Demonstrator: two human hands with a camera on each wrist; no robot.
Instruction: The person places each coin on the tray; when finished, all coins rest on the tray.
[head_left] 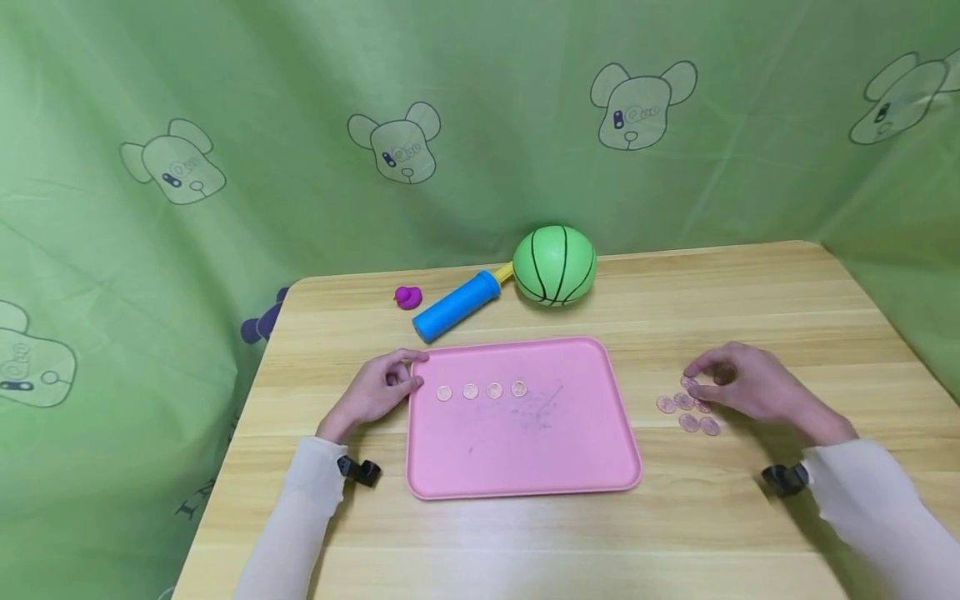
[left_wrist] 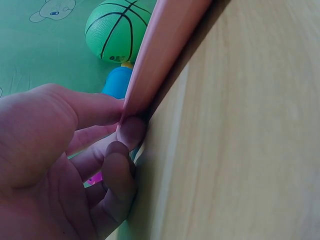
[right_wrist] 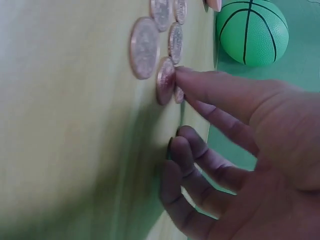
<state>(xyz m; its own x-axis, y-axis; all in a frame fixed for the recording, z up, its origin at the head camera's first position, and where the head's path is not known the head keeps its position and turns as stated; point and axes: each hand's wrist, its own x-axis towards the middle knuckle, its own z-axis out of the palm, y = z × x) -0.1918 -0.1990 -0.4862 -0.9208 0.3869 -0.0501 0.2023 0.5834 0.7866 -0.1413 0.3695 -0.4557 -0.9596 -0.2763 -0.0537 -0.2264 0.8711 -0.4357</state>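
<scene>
A pink tray lies on the wooden table with a row of several copper-coloured coins across its upper part. My left hand pinches the tray's rim at the far left corner, thumb on one side and fingers on the other in the left wrist view. To the right of the tray, my right hand reaches over a loose cluster of coins. Its thumb and forefinger close about the edges of one coin at the back of the cluster, while the other fingers curl loosely near the tabletop.
Behind the tray lie a blue hand pump with a yellow end, a green ball with black lines and a small purple duck. A green printed curtain hangs along the table's back and sides.
</scene>
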